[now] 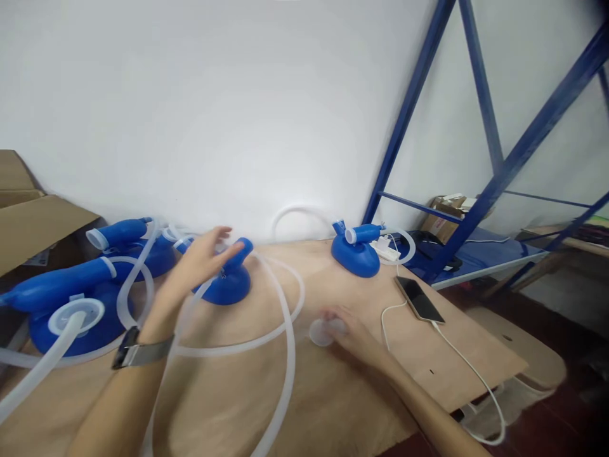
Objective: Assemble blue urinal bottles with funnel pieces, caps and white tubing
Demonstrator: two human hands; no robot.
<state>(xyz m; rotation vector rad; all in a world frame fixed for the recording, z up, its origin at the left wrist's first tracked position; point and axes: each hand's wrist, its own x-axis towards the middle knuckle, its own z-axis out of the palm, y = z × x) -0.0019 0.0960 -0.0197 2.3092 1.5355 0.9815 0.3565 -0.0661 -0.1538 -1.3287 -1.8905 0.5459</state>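
My left hand (205, 255), with a watch on its wrist, hovers at a blue plastic bottle (227, 287) with an angled blue neck. Its thumb and fingers are apart, the thumb lying along or just in front of that neck; contact is unclear. A clear flexible tube (287, 336) loops over the table beside this bottle. Lower right, my right hand (349, 333) has its fingers curled on a translucent round cap (321, 332) at the tabletop. Motion blurs the fingertips there, and they cover part of the cap.
More blue bottles (90, 317) with tubes crowd the left side, before an open cardboard box (52, 222). Another blue bottle (356, 254) stands at the back right. A phone (419, 299) with a white cable lies near the right edge. Blue metal frame bars (409, 114) rise beyond.
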